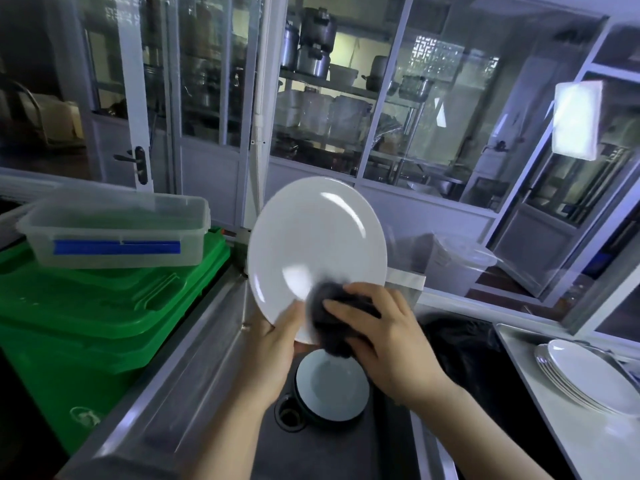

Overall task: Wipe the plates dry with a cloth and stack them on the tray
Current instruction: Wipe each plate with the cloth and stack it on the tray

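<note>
- Nearest me, my left hand (277, 337) grips the lower rim of a white dinner plate (317, 251), thumb curled over the front edge, holding it nearly upright over the sink, I judge so both faces stay reachable.
- My right hand (377, 327) is curled round a bunched dark cloth (337, 317), pressing it to the plate's lower face; the cloth is blurred, which suggests wiping.
- Below the hands, a small white dish (332, 386) sits in the steel sink (194, 341), beside the drain (289, 412), probably waiting its turn.
- To my right, a stack of white plates (585, 379) lies on the tray (540, 403), within reach for the next plate.
- To my left, a clear plastic box (117, 230) rests on a green bin (104, 313).
- Farthest off, glass partitions (346, 98) show shelves of metal pots.
</note>
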Demonstrator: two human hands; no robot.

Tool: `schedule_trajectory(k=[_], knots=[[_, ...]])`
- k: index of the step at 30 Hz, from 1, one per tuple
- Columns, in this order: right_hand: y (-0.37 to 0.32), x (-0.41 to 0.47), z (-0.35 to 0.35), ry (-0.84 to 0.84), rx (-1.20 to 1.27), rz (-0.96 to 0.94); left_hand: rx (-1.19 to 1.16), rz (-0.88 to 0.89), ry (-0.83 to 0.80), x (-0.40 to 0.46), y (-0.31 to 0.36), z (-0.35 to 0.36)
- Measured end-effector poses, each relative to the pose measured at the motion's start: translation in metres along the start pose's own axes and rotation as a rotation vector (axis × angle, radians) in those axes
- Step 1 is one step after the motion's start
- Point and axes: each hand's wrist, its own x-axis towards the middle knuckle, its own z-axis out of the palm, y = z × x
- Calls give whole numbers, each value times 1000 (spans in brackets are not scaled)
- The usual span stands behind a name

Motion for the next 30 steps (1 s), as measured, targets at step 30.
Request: schedule_trajectory(k=[30], knots=[[27,17,-69,523,1684,1006,1042,679,-397,82,36,42]])
